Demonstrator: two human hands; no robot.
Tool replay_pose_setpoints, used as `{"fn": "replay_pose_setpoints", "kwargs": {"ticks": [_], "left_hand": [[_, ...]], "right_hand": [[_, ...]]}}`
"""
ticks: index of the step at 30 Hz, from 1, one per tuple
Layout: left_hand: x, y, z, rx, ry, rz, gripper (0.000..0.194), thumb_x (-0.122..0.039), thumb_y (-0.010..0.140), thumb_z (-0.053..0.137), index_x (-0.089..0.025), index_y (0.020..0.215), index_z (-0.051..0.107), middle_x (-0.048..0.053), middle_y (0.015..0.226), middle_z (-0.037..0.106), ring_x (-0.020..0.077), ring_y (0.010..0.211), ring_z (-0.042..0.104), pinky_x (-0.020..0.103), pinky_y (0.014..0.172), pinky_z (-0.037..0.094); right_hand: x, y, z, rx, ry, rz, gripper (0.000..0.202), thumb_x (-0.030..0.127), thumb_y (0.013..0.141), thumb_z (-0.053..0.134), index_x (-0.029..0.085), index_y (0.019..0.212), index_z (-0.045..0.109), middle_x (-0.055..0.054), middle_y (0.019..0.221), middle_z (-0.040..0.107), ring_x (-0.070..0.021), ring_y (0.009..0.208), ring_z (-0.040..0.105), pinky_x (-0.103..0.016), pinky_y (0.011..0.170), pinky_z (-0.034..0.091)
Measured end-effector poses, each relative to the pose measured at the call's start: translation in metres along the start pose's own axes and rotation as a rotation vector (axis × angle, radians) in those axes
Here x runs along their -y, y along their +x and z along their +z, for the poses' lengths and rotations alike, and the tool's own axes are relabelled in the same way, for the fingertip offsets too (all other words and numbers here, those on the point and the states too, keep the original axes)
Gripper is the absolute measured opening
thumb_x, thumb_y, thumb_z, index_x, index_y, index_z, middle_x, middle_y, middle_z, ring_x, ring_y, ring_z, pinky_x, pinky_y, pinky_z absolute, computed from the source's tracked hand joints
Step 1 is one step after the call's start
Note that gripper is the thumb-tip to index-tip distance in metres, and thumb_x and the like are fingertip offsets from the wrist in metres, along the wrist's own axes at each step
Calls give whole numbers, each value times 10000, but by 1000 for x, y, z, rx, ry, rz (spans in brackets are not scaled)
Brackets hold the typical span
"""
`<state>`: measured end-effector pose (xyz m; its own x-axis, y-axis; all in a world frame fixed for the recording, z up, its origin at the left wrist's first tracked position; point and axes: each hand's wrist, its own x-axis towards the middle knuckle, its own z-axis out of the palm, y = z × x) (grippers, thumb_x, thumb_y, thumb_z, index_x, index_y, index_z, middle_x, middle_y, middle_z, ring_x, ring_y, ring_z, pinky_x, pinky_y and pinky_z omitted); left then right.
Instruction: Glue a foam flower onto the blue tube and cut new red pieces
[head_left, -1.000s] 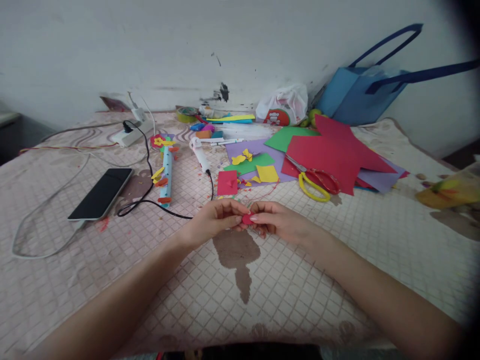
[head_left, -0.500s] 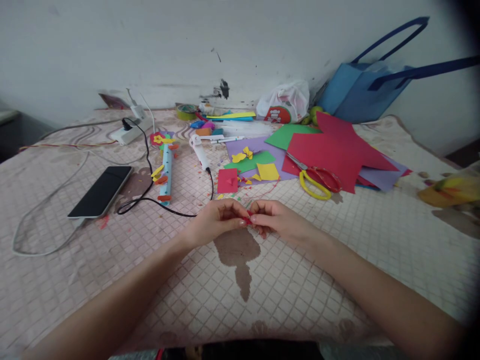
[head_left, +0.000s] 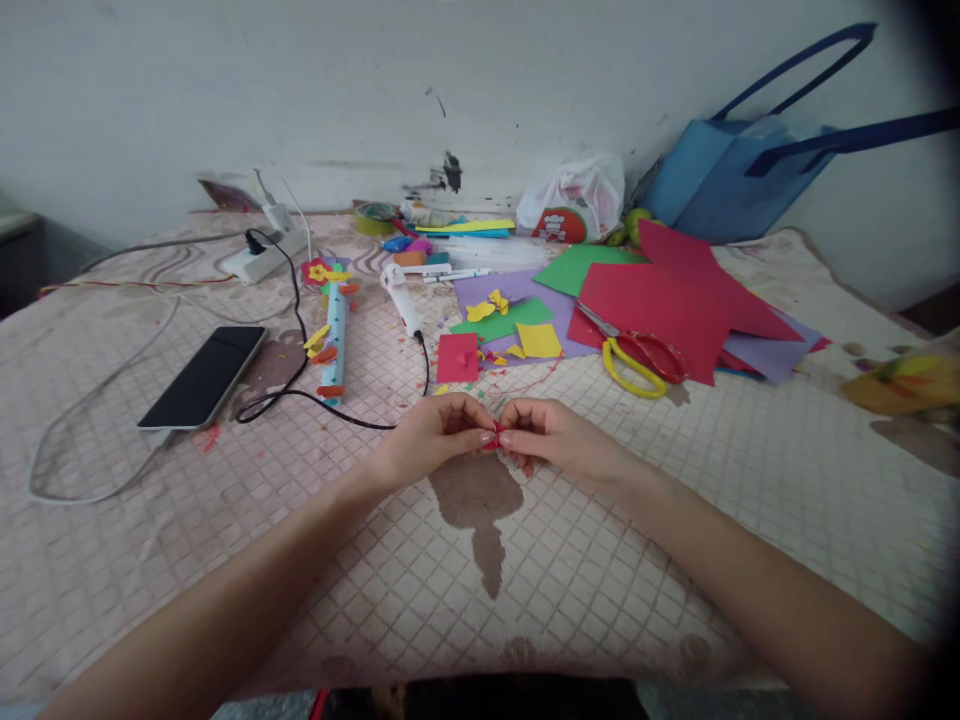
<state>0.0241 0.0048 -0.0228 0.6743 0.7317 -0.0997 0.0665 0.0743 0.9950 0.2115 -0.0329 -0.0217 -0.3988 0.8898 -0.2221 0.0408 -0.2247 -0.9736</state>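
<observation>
A small red paper piece is pinched between the fingertips of both hands, low over the middle of the table; its shape is mostly hidden. My left hand grips its left side with thumb and fingers. From the other side my right hand holds it the same way, close against the left fingertips. Just beyond the hands lie a red paper square, a yellow paper square and some yellow scraps. Scissors with yellow and red handles rest to the right, partly over a large red sheet.
A white glue gun trails a black cord toward a power strip. A light-blue paper strip with flowers and leaves lies left of it. Farther left is a phone on a cable. A blue bag stands at the back right.
The view has shifted slightly. Both hands stay together, and a little more of the red paper piece shows between the fingertips.
</observation>
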Motion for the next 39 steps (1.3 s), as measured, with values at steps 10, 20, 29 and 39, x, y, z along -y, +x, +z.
{"fn": "replay_pose_setpoints", "kwargs": {"ticks": [10, 20, 29, 39], "left_hand": [[-4, 0, -2, 26, -19, -9, 152, -234, 695, 694, -124, 757, 609, 22, 731, 627, 105, 683, 578, 226, 645, 445], [0, 0, -2, 1, -12, -20, 196, -229, 683, 696, -137, 810, 578, 32, 761, 642, 127, 706, 599, 257, 662, 463], [1, 1, -1, -5, -52, -41, 213, -229, 693, 688, -125, 828, 559, 30, 753, 634, 110, 674, 583, 245, 640, 452], [2, 1, -1, 5, -83, -31, 227, -203, 684, 702, -114, 820, 543, 18, 721, 624, 97, 648, 576, 242, 633, 455]], "right_hand": [[3, -3, 1, -11, 30, 48, 108, 271, 752, 606, 175, 757, 556, 37, 619, 511, -76, 528, 477, -216, 497, 419], [1, -2, 2, 0, 0, 15, 124, 286, 770, 608, 177, 748, 552, 33, 645, 505, -79, 551, 481, -220, 510, 429], [2, -2, 2, -9, 24, 23, 125, 276, 772, 608, 173, 744, 543, 35, 641, 507, -77, 548, 484, -220, 508, 439], [-1, -1, 1, 1, 50, 28, 143, 286, 778, 614, 167, 744, 543, 36, 617, 513, -74, 534, 483, -215, 500, 438]]}}
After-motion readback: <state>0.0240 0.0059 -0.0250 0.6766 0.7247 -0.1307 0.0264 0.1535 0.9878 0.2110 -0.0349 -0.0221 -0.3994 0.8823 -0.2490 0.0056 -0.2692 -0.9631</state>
